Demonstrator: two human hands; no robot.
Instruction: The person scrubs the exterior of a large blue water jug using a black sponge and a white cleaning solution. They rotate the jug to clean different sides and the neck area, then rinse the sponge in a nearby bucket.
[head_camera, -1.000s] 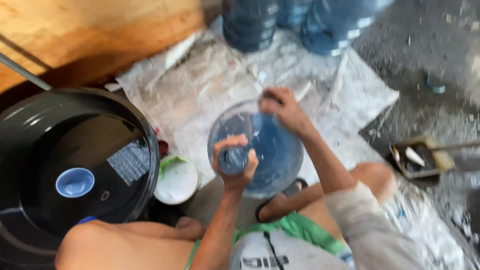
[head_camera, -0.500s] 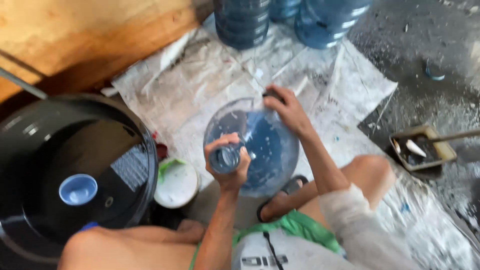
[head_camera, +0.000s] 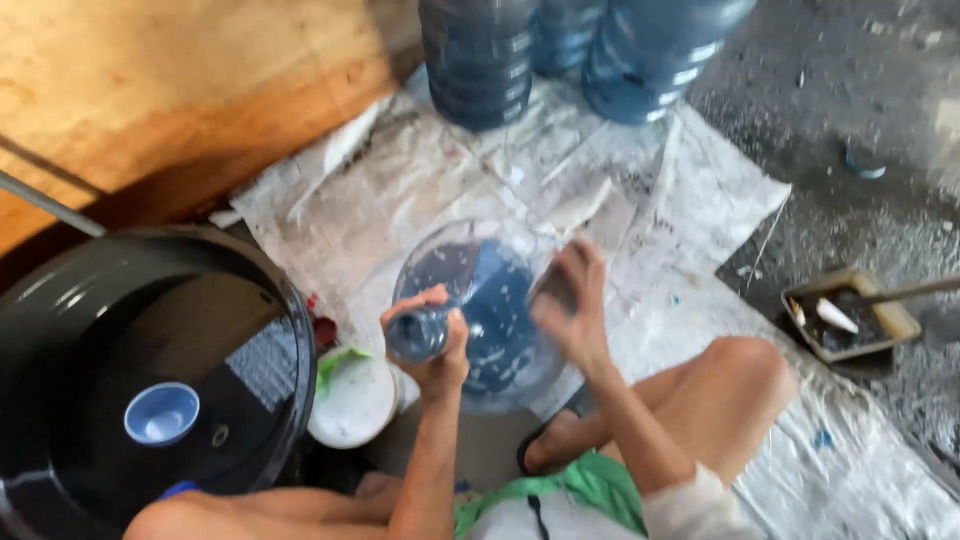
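**Count of items in the head view**

One large blue water bottle (head_camera: 485, 310) lies on its side at centre, with two hands on it: the left hand (head_camera: 432, 345) and the right hand (head_camera: 570, 305). Three further blue water bottles (head_camera: 480, 60) appear to stand at the top edge, though cropping makes that number uncertain. One black drum (head_camera: 120, 400) carries one small blue cup (head_camera: 161, 412). One white bowl (head_camera: 352, 397) sits beside the drum. One shallow tray (head_camera: 850, 315) holds one brush-like tool (head_camera: 905, 291). Newspaper sheets (head_camera: 400, 200) overlap; their number cannot be told.
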